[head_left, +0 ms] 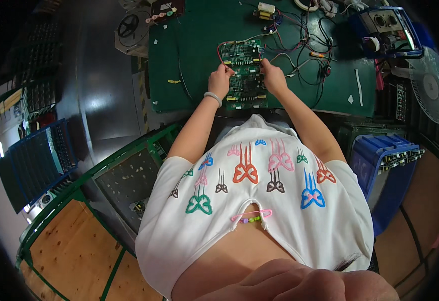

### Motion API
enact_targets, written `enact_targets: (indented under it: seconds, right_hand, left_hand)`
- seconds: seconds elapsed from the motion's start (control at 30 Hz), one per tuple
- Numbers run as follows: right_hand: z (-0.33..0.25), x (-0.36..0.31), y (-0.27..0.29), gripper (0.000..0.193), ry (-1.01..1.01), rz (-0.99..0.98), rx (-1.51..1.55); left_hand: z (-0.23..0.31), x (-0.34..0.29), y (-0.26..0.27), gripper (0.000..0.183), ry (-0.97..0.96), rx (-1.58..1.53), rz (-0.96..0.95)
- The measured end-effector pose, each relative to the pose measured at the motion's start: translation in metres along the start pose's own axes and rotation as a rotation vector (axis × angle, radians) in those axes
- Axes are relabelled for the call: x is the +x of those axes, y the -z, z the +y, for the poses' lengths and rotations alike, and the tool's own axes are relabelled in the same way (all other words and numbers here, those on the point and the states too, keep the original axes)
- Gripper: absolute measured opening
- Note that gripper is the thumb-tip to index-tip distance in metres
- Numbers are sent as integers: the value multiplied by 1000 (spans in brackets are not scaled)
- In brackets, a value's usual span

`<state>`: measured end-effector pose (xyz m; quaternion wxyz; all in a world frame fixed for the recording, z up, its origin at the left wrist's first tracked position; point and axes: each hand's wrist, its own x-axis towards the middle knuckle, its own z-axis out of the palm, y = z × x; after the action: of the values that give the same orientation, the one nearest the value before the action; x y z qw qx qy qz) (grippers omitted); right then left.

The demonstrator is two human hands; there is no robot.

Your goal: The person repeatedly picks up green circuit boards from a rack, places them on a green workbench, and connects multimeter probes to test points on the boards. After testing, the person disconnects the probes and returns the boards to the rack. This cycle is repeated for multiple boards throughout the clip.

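A green circuit board panel (248, 86), crowded with small components, lies or is held over the green-topped table (199, 60) near its front edge. My left hand (220, 81) pinches its left side, with the thumb on top. At the opposite side my right hand (273, 76) has its fingers closed on the edge. A light band circles my left wrist. Red and black wires run along the panel's upper part, and one pale wire leads off to the back right. Whether the panel is one piece or several boards side by side, I cannot tell.
Tangled cables (312, 50) spread over the table's right half, near a transformer-like part (265, 11). A blue-framed instrument (387, 31) stands at the back right. Beside me on the right is a blue bin (380, 155) holding circuit boards. A green-framed cart (86, 185) is on my left.
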<state>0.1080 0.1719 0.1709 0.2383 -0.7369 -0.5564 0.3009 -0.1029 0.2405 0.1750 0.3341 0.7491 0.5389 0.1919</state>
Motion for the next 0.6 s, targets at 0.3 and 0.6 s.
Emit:
enact_targets:
  seconds: [0.3, 0.6]
  right_hand:
    - [17, -57, 41, 45, 146, 305, -213]
    - [-18, -84, -8, 105, 306, -58, -583]
  left_hand:
    - [-71, 3, 64, 47, -91, 252, 461]
    - [-49, -70, 31, 19, 452, -538, -320]
